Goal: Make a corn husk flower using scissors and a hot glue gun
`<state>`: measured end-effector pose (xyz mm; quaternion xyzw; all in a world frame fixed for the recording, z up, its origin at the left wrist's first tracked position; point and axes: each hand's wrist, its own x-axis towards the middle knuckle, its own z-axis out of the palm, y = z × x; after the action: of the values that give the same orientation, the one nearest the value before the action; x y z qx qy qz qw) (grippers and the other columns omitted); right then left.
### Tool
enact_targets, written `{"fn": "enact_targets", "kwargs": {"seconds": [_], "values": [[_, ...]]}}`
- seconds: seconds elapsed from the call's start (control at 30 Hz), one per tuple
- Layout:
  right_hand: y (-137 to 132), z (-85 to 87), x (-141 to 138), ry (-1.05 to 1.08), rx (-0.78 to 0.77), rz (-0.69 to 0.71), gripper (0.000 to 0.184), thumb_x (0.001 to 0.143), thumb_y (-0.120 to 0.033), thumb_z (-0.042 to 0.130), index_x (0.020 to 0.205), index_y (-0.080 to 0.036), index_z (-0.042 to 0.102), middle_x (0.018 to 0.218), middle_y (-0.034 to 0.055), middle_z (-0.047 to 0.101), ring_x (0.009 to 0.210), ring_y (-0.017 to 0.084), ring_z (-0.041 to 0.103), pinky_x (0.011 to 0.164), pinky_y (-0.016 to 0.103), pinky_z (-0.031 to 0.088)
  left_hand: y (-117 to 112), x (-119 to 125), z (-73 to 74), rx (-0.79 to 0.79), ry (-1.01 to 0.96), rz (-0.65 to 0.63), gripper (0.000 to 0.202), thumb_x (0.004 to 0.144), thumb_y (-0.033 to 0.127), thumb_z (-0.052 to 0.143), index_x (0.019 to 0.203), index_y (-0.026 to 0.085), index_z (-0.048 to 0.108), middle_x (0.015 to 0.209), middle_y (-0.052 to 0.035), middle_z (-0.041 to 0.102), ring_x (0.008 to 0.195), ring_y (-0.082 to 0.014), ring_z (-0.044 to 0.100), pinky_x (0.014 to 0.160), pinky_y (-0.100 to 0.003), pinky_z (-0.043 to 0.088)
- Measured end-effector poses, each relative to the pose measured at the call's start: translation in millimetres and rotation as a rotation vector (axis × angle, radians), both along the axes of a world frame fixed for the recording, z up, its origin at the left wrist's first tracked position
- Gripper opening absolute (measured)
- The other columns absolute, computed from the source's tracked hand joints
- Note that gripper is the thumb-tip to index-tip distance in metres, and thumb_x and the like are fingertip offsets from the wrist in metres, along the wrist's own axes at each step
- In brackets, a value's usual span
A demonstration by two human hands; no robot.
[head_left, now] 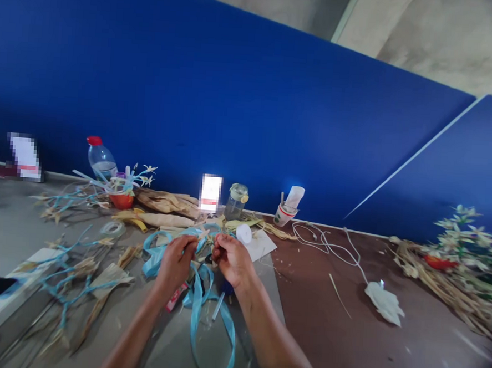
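My left hand [178,262] and my right hand [234,256] are close together above the table, each with its fingertips pinched. What lies in either pinch is too small to make out. A pale, petal-like bit [202,238] shows between the fingertips; I cannot tell which hand touches it. Below and between the hands, a light blue ribbon [196,314] falls in long loops, with more of it bunched beside my left hand. Under my left wrist sits a red and white packet [176,298], partly covered. A short clear tube [218,306] is near my right forearm.
Blue-wrapped stems [66,292] and a white power strip [8,286] occupy the left. Dried husks [167,201], a red-capped bottle [101,158], a glass jar [236,201] and a paper cup [286,213] line the blue partition [251,106]. Rightward are a white cable [329,247] and flowers [468,236].
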<state>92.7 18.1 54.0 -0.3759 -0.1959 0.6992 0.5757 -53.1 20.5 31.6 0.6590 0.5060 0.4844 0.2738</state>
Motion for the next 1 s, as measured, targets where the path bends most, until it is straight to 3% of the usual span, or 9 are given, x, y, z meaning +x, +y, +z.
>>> {"fn": "enact_targets", "kwargs": {"seconds": [0.2, 0.33, 0.43, 0.5, 0.6, 0.67, 0.77, 0.93, 1.0], "values": [[3, 3.3, 11, -0.106, 0.105, -0.025, 0.020, 0.062, -0.027, 0.066, 0.057, -0.016, 0.050, 0.052, -0.0059, 0.046, 0.043, 0.005, 0.038, 0.043, 0.018, 0.027, -2, -1, 15.1, -0.260, -0.314, -0.125, 0.026, 0.077, 0.041, 0.055, 0.066, 0.018, 0.053, 0.052, 0.0052, 0.049, 0.045, -0.0102, 0.043, 0.050, -0.024, 0.033], [4, -4.4, 14, -0.178, 0.186, -0.017, 0.030, 0.066, -0.034, 0.060, 0.049, -0.018, 0.043, 0.047, -0.0064, 0.041, 0.040, 0.005, 0.036, 0.044, 0.021, 0.025, -3, 2, 23.7, -0.303, -0.384, -0.105, 0.030, 0.074, 0.043, 0.060, 0.063, 0.017, 0.052, 0.054, 0.0054, 0.049, 0.044, -0.0082, 0.042, 0.049, -0.023, 0.032], [5, -11.6, 16, -0.234, 0.216, -0.071, 0.032, 0.069, -0.038, 0.057, 0.046, -0.018, 0.044, 0.045, -0.0057, 0.041, 0.040, 0.007, 0.035, 0.045, 0.023, 0.026, -1, 7, 21.3, -0.301, -0.363, -0.101, 0.030, 0.074, 0.044, 0.061, 0.063, 0.017, 0.053, 0.053, 0.0049, 0.050, 0.044, -0.0084, 0.043, 0.049, -0.023, 0.032], [6, -15.0, 17, -0.302, 0.214, -0.105, 0.026, 0.068, -0.035, 0.057, 0.049, -0.018, 0.052, 0.047, -0.0043, 0.046, 0.043, 0.008, 0.038, 0.046, 0.023, 0.027, 1, 10, 16.8, -0.314, -0.363, -0.107, 0.030, 0.073, 0.043, 0.061, 0.064, 0.016, 0.054, 0.053, 0.0049, 0.050, 0.044, -0.0084, 0.043, 0.048, -0.023, 0.033], [8, -17.2, 17, -0.390, 0.222, -0.064, 0.010, 0.063, -0.027, 0.060, 0.060, -0.019, 0.065, 0.048, -0.0045, 0.049, 0.047, 0.009, 0.038, 0.048, 0.023, 0.027, 3, 13, 11.8, -0.327, -0.378, -0.095, 0.028, 0.072, 0.042, 0.063, 0.065, 0.016, 0.055, 0.054, 0.0048, 0.052, 0.043, -0.0082, 0.044, 0.047, -0.023, 0.033], [9, -17.4, 15, -0.418, 0.230, -0.014, 0.009, 0.060, -0.023, 0.062, 0.064, -0.020, 0.069, 0.047, -0.0053, 0.049, 0.047, 0.009, 0.037, 0.048, 0.023, 0.027, 3, 14, 11.6, -0.315, -0.364, -0.058, 0.027, 0.071, 0.041, 0.064, 0.065, 0.016, 0.055, 0.054, 0.0047, 0.052, 0.043, -0.0088, 0.045, 0.047, -0.023, 0.034], [10, -17.9, 11, -0.422, 0.225, 0.037, 0.007, 0.060, -0.026, 0.066, 0.061, -0.019, 0.068, 0.047, -0.0054, 0.050, 0.046, 0.009, 0.035, 0.047, 0.023, 0.025, 2, 17, 13.9, -0.272, -0.289, 0.009, 0.026, 0.070, 0.041, 0.063, 0.064, 0.017, 0.056, 0.052, 0.0048, 0.051, 0.044, -0.0104, 0.046, 0.048, -0.024, 0.036], [11, -19.5, 11, -0.415, 0.194, 0.053, 0.033, 0.068, -0.041, 0.061, 0.047, -0.017, 0.056, 0.042, -0.0046, 0.045, 0.042, 0.007, 0.034, 0.046, 0.024, 0.023, -4, 23, 14.9, -0.185, -0.151, 0.044, 0.022, 0.073, 0.039, 0.058, 0.071, 0.017, 0.060, 0.052, 0.0036, 0.051, 0.050, -0.0131, 0.048, 0.052, -0.025, 0.038], [12, -18.4, 14, -0.391, 0.195, 0.014, 0.025, 0.066, -0.036, 0.061, 0.051, -0.017, 0.058, 0.044, -0.0053, 0.045, 0.043, 0.007, 0.035, 0.047, 0.023, 0.024, -8, 25, 15.7, -0.168, -0.085, 0.068, 0.021, 0.075, 0.038, 0.057, 0.073, 0.017, 0.061, 0.053, 0.0030, 0.052, 0.052, -0.0137, 0.048, 0.053, -0.025, 0.037]]}}
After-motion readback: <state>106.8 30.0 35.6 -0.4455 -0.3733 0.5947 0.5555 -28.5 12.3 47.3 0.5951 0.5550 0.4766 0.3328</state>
